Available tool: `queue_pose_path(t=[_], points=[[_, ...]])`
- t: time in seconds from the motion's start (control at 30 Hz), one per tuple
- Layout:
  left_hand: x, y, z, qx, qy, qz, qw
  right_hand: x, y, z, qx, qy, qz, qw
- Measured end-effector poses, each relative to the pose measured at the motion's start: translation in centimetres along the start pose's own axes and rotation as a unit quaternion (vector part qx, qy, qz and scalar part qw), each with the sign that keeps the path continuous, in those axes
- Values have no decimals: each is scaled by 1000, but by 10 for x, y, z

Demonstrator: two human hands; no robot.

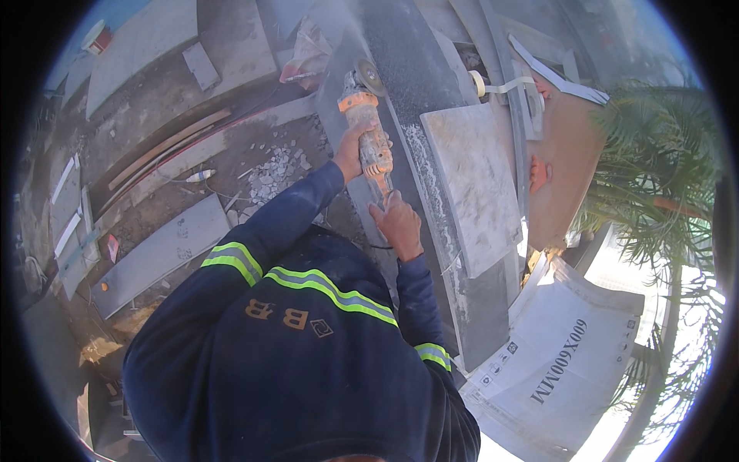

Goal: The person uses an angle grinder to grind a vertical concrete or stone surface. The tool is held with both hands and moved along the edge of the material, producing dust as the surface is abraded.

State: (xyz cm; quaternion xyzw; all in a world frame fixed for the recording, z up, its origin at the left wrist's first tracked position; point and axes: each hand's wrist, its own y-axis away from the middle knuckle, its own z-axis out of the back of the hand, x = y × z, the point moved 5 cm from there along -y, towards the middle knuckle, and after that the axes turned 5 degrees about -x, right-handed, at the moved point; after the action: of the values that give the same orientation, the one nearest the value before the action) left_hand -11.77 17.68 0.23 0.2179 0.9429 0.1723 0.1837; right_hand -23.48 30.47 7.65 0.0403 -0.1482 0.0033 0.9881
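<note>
I hold a dusty orange-and-grey angle grinder [375,151] with both hands over a long dark grey slab [400,58]. My left hand [349,152] is wrapped round the grinder's body. Lower down, my right hand [401,228] closes on its rear handle, the index finger and thumb toward the grip. At the far end, the grinding disc [369,77] stands tilted by the slab's long edge; whether it touches the slab I cannot tell. Pale dust hangs beyond the disc. White powder lies along the slab to the right of the grinder.
A pale tile [477,181] lies on the slab at right, near a tape roll [478,83] and brown board [566,158]. Printed cardboard [558,362] is at lower right, palm fronds [654,154] above. Left are tile shards [271,173], a long tile [163,252] and a bucket [96,37].
</note>
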Motion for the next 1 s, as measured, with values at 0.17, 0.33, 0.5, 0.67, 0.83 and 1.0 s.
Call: queue_pose_path(t=[0.17, 0.33, 0.5, 0.67, 0.83, 1.0], points=[[1, -5, -1, 6, 5, 6, 1000, -5, -5, -3, 5, 1, -3, 1000], [-2, -12, -2, 5, -1, 6, 1000, -5, -13, -2, 18, -9, -17, 1000], [-3, -23, 0, 3, 11, 15, 1000, -6, -21, -3, 37, -27, -44, 998], [-6, -29, 0, 2, 4, 10, 1000, -6, -25, -4, 31, -23, -36, 999], [-4, -21, -1, -4, 4, 1, 1000, -5, -21, -3, 33, -15, -35, 999], [2, -14, 4, -2, 0, 7, 1000, -2, -8, 1, 35, -10, -43, 998]])
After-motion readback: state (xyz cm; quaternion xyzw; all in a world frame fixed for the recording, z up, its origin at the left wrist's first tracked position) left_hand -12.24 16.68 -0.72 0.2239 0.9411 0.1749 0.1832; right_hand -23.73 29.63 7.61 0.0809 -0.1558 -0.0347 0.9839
